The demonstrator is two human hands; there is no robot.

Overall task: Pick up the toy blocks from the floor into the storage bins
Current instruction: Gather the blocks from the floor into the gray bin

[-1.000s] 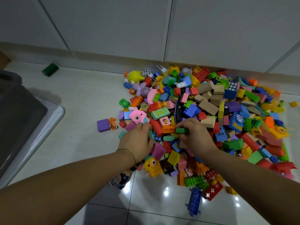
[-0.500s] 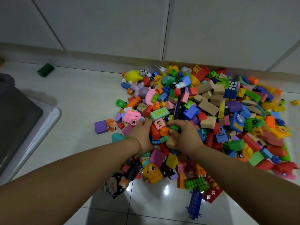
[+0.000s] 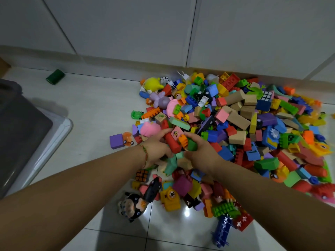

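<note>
Two hands gather a clump from the pile (image 3: 235, 124) of blocks on the floor (image 3: 90, 109).
The bin (image 3: 21, 131) at far left is cut off by the frame edge, and its inside cannot be seen. Both palms are hidden, as is whatever lies under them. The left hand (image 3: 155, 151) curls its fingers round a red block (image 3: 173, 144), the right hand (image 3: 201, 153) round a green block (image 3: 192, 145), with an orange brick (image 3: 183, 140) wedged between them. The clump is well apart from the bin.

Glossy tiled floor (image 3: 94, 109) bears block pile (image 3: 235, 134), bin (image 3: 23, 131).
</note>
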